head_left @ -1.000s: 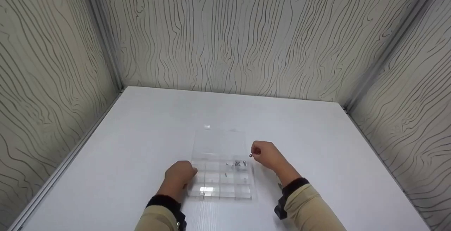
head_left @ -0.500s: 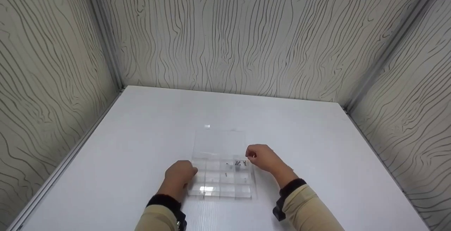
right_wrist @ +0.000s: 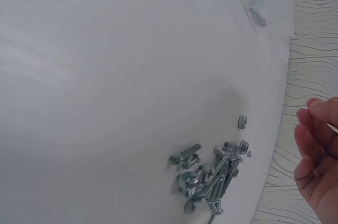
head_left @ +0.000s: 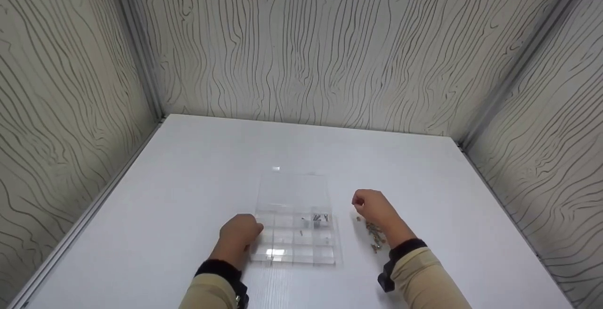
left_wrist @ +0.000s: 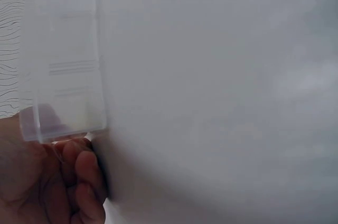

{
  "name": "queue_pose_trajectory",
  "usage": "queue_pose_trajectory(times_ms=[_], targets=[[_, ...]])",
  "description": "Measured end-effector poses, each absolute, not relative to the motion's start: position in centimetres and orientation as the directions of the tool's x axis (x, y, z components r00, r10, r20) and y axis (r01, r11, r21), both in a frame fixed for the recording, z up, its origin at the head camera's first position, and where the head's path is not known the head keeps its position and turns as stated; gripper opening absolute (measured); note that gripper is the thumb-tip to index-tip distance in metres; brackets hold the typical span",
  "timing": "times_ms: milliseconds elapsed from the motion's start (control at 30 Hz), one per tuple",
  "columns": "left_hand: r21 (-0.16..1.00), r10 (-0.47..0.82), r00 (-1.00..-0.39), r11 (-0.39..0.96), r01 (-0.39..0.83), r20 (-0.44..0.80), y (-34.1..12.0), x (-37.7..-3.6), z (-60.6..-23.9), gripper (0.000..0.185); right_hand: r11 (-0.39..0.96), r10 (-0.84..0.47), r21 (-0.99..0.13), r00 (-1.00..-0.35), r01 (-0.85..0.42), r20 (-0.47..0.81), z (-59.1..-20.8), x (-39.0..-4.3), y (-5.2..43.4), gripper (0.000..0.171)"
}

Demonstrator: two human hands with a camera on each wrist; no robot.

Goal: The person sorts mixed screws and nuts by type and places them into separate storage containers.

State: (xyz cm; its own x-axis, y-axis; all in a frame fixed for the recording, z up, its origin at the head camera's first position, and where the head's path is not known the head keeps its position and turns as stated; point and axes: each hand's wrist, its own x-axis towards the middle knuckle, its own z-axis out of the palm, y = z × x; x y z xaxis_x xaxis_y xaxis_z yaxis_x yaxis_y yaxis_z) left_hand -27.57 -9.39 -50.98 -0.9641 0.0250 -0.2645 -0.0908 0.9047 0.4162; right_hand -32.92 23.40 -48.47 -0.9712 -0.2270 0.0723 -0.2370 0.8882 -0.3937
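A clear plastic compartment box [head_left: 304, 247] lies with its lid [head_left: 293, 189] laid back. My left hand [head_left: 241, 231] grips its left side, the fingers [left_wrist: 87, 168] curled at the edge in the left wrist view. Several screws [head_left: 317, 217] lie in the far right compartments. Right of the box my right hand [head_left: 374, 207] hovers beside a pile of metal screws and nuts [head_left: 375, 236]. Its fingers [right_wrist: 305, 142] are loosely bent, thumb near the index finger, with nothing visible between them. The right wrist view shows the pile [right_wrist: 211, 174] below the hand, with one nut [right_wrist: 242, 122] lying apart.
The white table [head_left: 216, 158] carries the box and the loose hardware. Wood-patterned panels [head_left: 301, 50] enclose it at the back and on both sides. A small pale clear piece [head_left: 276, 168] shows just beyond the lid.
A small shiny nut showed at my right fingertips; it is no longer there. That hand moved left to the box's far right corner, then back right, uncovering the pile. The left hand stays put.
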Motion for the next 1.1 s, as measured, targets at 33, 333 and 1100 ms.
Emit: queue_pose_trajectory(times_ms=[33,333,1100], targets=[[0.42,0.026,-0.962,0.903,-0.094,-0.272,-9.4,-27.6,-50.9,0.031,0.899,-0.219,-0.379,-0.975,-0.22,0.047,-48.6,-32.9,23.6,0.007],[0.416,0.019,-0.953,0.902,-0.115,-0.303,-9.3,-27.6,-50.6,0.031,0.955,-0.152,-0.274,-0.981,-0.113,-0.124,-49.7,-32.7,24.2,0.008],[0.416,0.021,-0.966,0.905,-0.091,-0.257,-9.3,-27.4,-50.6,0.031,0.963,-0.159,-0.24,-0.975,-0.119,-0.156,-49.9,-32.8,22.0,0.011]])
